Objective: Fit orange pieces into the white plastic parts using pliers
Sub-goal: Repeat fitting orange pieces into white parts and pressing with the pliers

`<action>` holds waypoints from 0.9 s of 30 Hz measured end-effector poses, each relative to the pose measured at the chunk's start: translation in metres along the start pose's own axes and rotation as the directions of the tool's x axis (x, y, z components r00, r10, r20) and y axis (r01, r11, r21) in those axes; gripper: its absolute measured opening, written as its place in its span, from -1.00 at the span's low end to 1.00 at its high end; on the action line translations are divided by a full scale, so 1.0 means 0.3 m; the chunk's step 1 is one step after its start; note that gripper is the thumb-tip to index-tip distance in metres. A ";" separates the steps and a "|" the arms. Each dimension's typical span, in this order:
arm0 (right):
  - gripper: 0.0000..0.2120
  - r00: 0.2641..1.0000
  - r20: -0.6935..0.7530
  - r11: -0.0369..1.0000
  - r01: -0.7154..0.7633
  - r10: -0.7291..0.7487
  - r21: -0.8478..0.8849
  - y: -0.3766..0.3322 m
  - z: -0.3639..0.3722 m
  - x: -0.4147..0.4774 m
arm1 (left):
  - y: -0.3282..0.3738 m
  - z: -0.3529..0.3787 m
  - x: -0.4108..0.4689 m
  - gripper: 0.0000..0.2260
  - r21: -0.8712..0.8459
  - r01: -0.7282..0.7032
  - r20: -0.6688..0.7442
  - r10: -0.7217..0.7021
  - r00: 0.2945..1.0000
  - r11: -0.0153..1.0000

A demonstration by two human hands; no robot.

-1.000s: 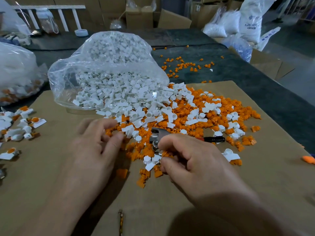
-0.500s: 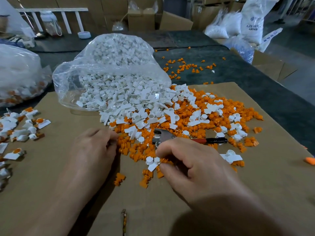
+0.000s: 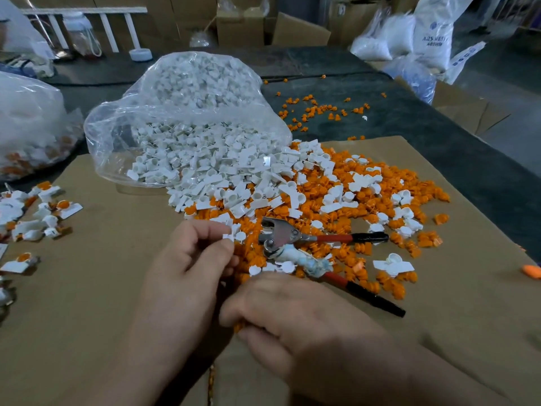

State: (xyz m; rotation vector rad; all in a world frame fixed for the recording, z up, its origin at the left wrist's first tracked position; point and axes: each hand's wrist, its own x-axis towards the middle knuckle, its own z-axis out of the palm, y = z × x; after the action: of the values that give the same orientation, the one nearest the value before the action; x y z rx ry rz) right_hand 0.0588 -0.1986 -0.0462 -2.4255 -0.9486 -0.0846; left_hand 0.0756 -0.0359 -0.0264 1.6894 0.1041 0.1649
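A heap of orange pieces [image 3: 345, 227] mixed with white plastic parts [image 3: 234, 183] covers the middle of the cardboard sheet [image 3: 111, 288]. Pliers [image 3: 295, 238] with red and black handles lie free on the heap, handles spread to the right. My left hand [image 3: 193, 259] pinches a small white part [image 3: 229, 236] between thumb and fingertips at the heap's near edge. Just below it, my right hand [image 3: 292, 315] is curled with orange pieces [image 3: 238, 326] showing under its fingers.
A clear bag [image 3: 164, 112] spills white parts at the back. Assembled white-and-orange parts [image 3: 38, 218] lie at the left. A second full bag [image 3: 26, 127] sits far left. Stray orange pieces [image 3: 316, 108] dot the dark mat behind. Boxes and sacks stand beyond.
My right hand drew back off the pliers toward me, leaving them fully uncovered on the heap. My left hand lifted and now pinches a white part.
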 end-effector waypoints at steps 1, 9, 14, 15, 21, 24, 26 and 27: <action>-0.82 0.999 0.022 0.998 -0.051 0.050 0.034 -0.015 -0.026 0.003 | -0.002 0.012 -0.004 -0.92 -0.105 0.040 0.010 -0.039 0.999 0.994; -0.81 0.971 -0.213 0.987 -0.076 0.106 0.145 -0.097 -0.162 -0.010 | 0.022 -0.019 0.024 -0.92 -0.439 0.051 -0.023 -0.067 0.997 0.897; -0.81 0.945 -0.222 0.929 -0.159 0.242 0.335 -0.094 -0.169 -0.018 | 0.026 -0.050 0.035 -0.97 -0.501 0.094 0.066 -0.070 0.995 0.860; -0.80 0.935 -0.212 0.894 -0.178 0.284 0.412 -0.093 -0.168 -0.020 | 0.029 -0.046 0.027 -0.95 -0.493 0.112 0.120 -0.059 0.991 0.863; -0.82 0.886 -0.162 0.583 -0.140 0.435 0.801 -0.057 -0.161 -0.017 | 0.035 -0.035 -0.009 -0.63 -0.516 0.154 0.346 0.041 0.937 0.843; -0.80 0.896 -0.178 0.557 -0.089 0.407 0.826 -0.048 -0.157 -0.018 | 0.049 -0.021 -0.024 -0.78 -0.550 0.101 0.346 0.116 0.931 0.829; -0.78 0.897 -0.188 0.550 -0.071 0.400 0.832 -0.048 -0.156 -0.017 | 0.058 -0.005 -0.037 -0.89 -0.557 0.056 0.325 0.155 0.933 0.828; -0.78 0.896 -0.191 0.549 -0.069 0.401 0.833 -0.048 -0.156 -0.017 | 0.059 -0.002 -0.039 -0.87 -0.558 0.044 0.316 0.163 0.935 0.829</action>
State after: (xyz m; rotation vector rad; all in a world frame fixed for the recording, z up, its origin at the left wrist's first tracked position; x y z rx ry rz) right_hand 0.0518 -0.2160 -0.0008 -1.5440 -0.3236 0.0106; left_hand 0.0633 -0.0393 -0.0092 1.1060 -0.2509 -0.0636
